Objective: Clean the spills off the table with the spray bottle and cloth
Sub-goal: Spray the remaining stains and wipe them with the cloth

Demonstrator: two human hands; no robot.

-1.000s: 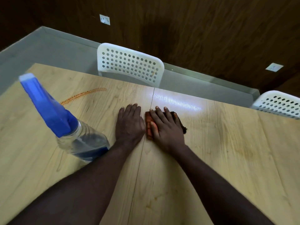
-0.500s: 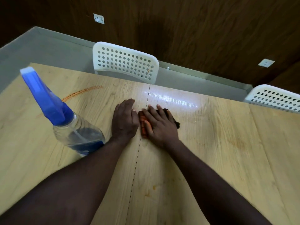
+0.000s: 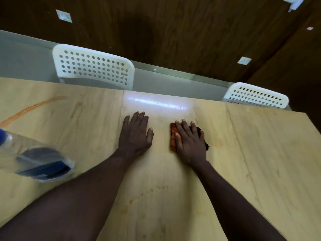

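Left hand [image 3: 136, 134]: my fingers lie flat, slightly spread, bracing on the table [image 3: 260, 153].
Right hand [image 3: 190, 141]: fingers straight, pressing the cloth [image 3: 173, 138] flat.
Bottle [image 3: 38, 162]: at my left, apart.
Wipe: I should keep even pressure, then work toward the streak [image 3: 33, 106].

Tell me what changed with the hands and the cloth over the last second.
The right hand slid the cloth rightwards, opening a gap from the left hand. Nothing was picked up or let go. The left hand stays flat on the table, the spray bottle stands untouched, and the orange streak remains.
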